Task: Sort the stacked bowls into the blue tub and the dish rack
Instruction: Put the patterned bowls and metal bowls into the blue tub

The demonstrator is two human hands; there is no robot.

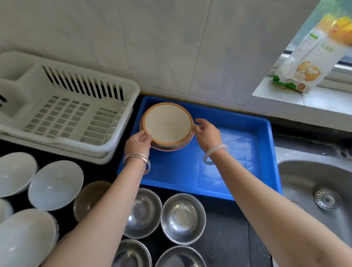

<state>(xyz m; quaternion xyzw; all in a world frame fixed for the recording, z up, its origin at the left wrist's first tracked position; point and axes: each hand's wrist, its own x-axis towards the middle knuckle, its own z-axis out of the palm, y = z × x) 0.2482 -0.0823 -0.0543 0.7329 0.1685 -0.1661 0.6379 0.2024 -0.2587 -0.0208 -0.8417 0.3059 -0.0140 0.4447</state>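
Observation:
A cream bowl with a brown rim (167, 125) sits stacked on at least one more bowl in the far left corner of the blue tub (235, 175). My left hand (137, 143) grips the stack's left rim. At the stack's right rim, my right hand (207, 133) touches it with loosely bent fingers. The white dish rack (65, 113) stands left of the tub and holds no bowls. Several steel bowls (182, 218) stand near me on the dark counter. Several white bowls (55, 184) stand at the left.
A brown glass bowl (88, 197) sits partly under my left forearm. The steel sink (336, 199) lies to the right of the tub. A carton (314, 59) stands on the window sill at the upper right. The tiled wall rises right behind tub and rack.

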